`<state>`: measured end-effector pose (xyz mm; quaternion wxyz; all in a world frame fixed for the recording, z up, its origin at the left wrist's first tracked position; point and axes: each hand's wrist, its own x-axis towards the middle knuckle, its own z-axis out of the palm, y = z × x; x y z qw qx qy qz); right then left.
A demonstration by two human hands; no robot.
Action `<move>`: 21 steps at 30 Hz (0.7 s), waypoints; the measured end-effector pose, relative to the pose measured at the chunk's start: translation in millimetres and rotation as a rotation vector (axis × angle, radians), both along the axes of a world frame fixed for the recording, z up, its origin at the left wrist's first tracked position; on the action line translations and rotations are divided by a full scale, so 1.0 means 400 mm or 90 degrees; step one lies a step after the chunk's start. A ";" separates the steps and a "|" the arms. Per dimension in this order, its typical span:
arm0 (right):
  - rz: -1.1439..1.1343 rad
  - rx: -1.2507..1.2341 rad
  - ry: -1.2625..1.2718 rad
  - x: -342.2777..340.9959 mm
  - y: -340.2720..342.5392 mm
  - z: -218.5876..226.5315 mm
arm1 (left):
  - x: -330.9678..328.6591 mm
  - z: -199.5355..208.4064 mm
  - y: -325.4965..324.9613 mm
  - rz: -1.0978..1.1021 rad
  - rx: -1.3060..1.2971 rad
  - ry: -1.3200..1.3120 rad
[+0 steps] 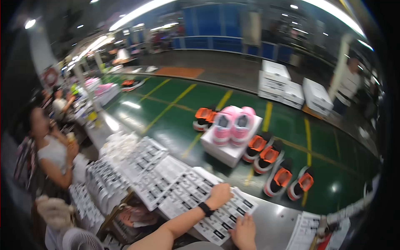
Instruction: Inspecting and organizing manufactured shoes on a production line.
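Sheets of printed black-and-white labels [183, 188] lie spread over the near metal edge of the table. My left hand [221, 196], with a dark band at the wrist, rests on the top sheet with its fingers curled in; what they pinch, if anything, is hidden. Close by, my right hand [243, 231] touches the sheet's right edge, its fingers stretched out over it. Beyond my hands, a pair of pink shoes [232, 127] stands on a white shoebox [225, 151]. Several black-and-orange shoes [266, 156] stand to both sides of that box.
A green conveyor belt [175, 114] with yellow lines runs across. White shoeboxes [275, 79] are stacked beyond it. A seated person [54, 154] is at the left, near folded label stacks [104, 179] and a white fan [81, 239]. More papers [304, 231] lie at the right, beside a metal bar [354, 212].
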<state>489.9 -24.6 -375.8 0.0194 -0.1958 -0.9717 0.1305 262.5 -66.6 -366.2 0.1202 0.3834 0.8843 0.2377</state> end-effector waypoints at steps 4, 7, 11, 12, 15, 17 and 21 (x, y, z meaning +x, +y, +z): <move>0.004 0.032 -0.012 0.007 -0.066 0.013 | -0.011 0.022 -0.008 0.006 0.009 0.013; -0.008 0.042 0.006 0.021 -0.073 0.012 | 0.008 0.043 -0.001 -0.042 0.077 0.027; -0.041 0.055 0.040 0.037 -0.075 0.031 | 0.074 0.085 0.002 -0.133 0.104 0.103; -0.057 0.052 0.039 0.038 -0.075 0.034 | 0.092 0.099 -0.002 -0.178 0.116 0.079; -0.053 0.008 0.046 0.037 -0.078 0.028 | 0.134 0.140 -0.008 -0.252 0.136 0.017; -0.061 0.014 0.107 0.035 -0.079 0.012 | 0.164 0.222 -0.009 -0.277 0.098 -0.030; -0.059 0.012 0.067 0.040 -0.069 0.032 | 0.182 0.284 -0.019 -0.255 0.229 -0.145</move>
